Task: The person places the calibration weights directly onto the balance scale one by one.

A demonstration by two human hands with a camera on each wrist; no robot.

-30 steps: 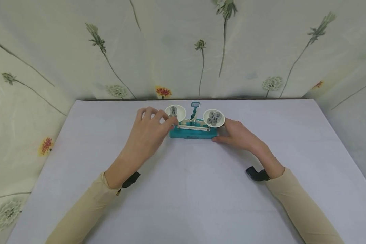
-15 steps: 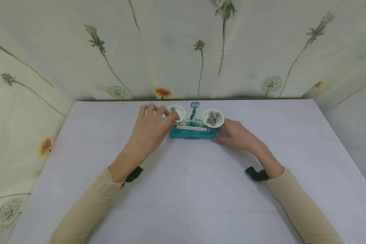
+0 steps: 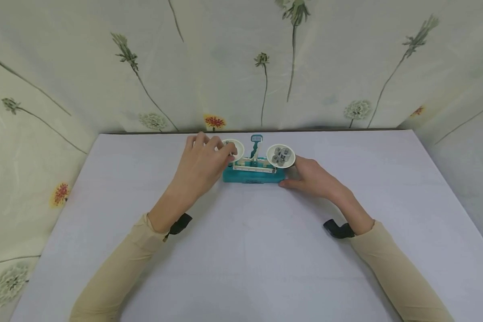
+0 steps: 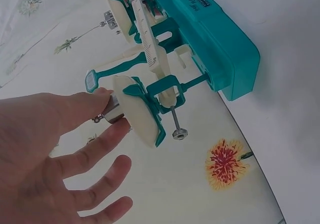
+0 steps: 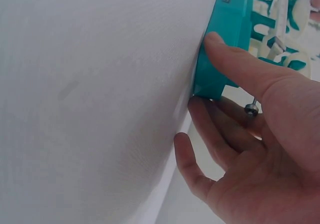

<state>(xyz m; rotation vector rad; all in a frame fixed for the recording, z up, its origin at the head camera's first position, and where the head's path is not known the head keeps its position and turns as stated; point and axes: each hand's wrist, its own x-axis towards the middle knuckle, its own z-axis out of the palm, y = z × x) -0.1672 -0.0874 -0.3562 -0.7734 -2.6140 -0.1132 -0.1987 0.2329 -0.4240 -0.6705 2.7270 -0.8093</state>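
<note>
A teal and white balance scale (image 3: 253,177) stands near the back edge of the table. My left hand (image 3: 199,167) is over its left pan (image 3: 239,146). In the left wrist view, thumb and index finger pinch a silver metal weight (image 4: 114,112) at that pan, the other fingers spread apart. Several metal weights (image 3: 281,155) stand in the right pan (image 3: 292,162). My right hand (image 3: 315,176) grips the right end of the teal base, thumb on the front face and fingers around the end, as the right wrist view shows. My left hand partly hides the left pan.
White cloth covers the table (image 3: 245,250), whose back edge lies just behind the scale. A flower-printed curtain (image 3: 225,67) hangs behind and at the sides. Black wrist cameras sit under the left (image 3: 180,223) and right (image 3: 339,229) wrists.
My left hand has shifted slightly forward and right over the left pan, now covering weights that showed there before. The right hand has stayed on the base.
</note>
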